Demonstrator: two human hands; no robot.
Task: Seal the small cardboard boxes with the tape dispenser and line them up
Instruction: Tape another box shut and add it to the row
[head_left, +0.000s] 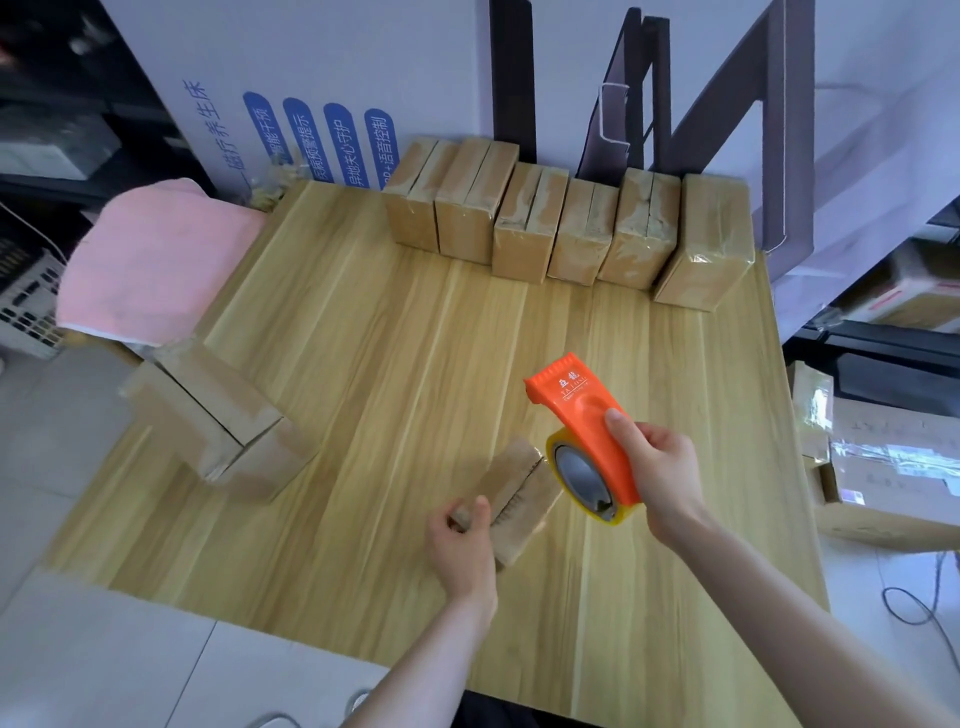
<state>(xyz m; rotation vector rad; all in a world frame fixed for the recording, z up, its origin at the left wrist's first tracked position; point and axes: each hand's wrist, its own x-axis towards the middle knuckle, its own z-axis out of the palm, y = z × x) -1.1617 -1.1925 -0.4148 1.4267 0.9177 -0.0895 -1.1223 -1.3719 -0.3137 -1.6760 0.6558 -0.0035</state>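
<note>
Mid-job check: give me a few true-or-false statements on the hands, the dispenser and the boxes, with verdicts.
1. The right hand holds the orange tape dispenser. True.
2. The left hand rests flat on the table. False: it grips a small box.
3. Six boxes stand in a row at the far edge. True.
4. The pink cloth lies on the table's right. False: it is at the left.

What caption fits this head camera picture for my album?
The left hand holds a box; the right hand holds the tape dispenser beside it.
</note>
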